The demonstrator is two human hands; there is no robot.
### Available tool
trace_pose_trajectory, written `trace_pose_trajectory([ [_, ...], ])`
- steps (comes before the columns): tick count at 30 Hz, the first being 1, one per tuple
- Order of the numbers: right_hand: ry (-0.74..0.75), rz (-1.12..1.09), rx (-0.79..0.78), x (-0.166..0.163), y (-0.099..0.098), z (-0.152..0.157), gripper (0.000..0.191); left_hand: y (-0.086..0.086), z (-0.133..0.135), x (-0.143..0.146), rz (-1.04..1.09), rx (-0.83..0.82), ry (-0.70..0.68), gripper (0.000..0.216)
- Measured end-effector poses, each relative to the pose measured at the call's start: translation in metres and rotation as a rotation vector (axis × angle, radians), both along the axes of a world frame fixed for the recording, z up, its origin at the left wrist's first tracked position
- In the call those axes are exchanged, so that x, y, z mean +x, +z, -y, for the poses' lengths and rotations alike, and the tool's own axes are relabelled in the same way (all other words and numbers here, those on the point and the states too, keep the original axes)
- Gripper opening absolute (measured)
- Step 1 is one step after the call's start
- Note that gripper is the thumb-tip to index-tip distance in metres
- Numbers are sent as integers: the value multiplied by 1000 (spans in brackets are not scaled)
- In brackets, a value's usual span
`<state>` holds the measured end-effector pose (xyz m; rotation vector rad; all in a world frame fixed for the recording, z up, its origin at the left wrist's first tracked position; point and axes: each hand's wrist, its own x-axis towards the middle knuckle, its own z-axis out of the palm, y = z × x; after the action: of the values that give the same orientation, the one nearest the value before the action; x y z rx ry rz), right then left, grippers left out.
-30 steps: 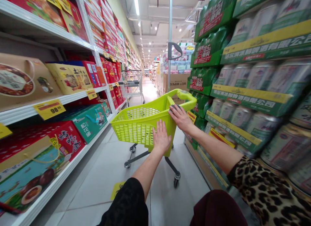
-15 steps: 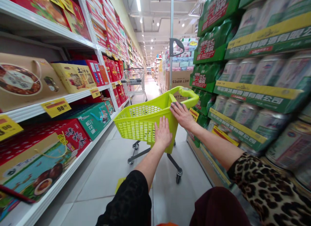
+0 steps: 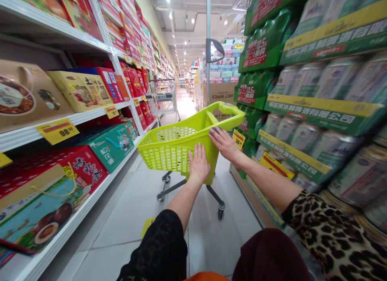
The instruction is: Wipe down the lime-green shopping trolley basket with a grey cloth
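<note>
Lime-green shopping cart (image 3: 178,146) stands in a supermarket aisle on the pale tiled floor (image 3: 127,216), tilted a little to the left, between long white shelving (image 3: 90,116) on the left and a wall of green shrink-wrapped can cases (image 3: 317,107) on the right. The shelving carries red, yellow and green gift boxes with yellow price tags (image 3: 57,130) along its edges. Beyond the cart a grey pole (image 3: 208,31) rises to the ceiling, with a brown carton marked WET WIPES (image 3: 222,96) at its foot and an unattended wire trolley (image 3: 162,96) parked beside the shelving further down. The cart's perforated basket sits on a dark frame with small castors. The left hand (image 3: 198,166) is opened flat, fingers spread, palm pressed against the basket's near wall. The right hand (image 3: 224,144) lies on the rim just below the curved handle, fingers stretched out over it rather than clenched. A yellow floor sticker (image 3: 147,226) shows beneath the left forearm.
</note>
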<state>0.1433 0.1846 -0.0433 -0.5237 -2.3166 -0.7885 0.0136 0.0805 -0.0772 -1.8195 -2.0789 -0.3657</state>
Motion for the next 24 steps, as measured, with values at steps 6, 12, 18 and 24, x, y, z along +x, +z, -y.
trace_pose_trajectory([
  [6, -77, -57, -71, -4, -4, -7, 46, 4, -5, 0, 6, 44, -5, 72],
  [12, -26, 33, -115, -1, -55, 1, 45, 0, -1, -5, 9, 21, -23, 72],
  [18, -36, -120, -52, -6, 2, -14, 46, 24, -14, -20, -5, 46, 11, 73],
  [24, -197, -290, -99, -2, 58, -48, 47, 49, -36, -48, 6, 26, 72, 75],
])
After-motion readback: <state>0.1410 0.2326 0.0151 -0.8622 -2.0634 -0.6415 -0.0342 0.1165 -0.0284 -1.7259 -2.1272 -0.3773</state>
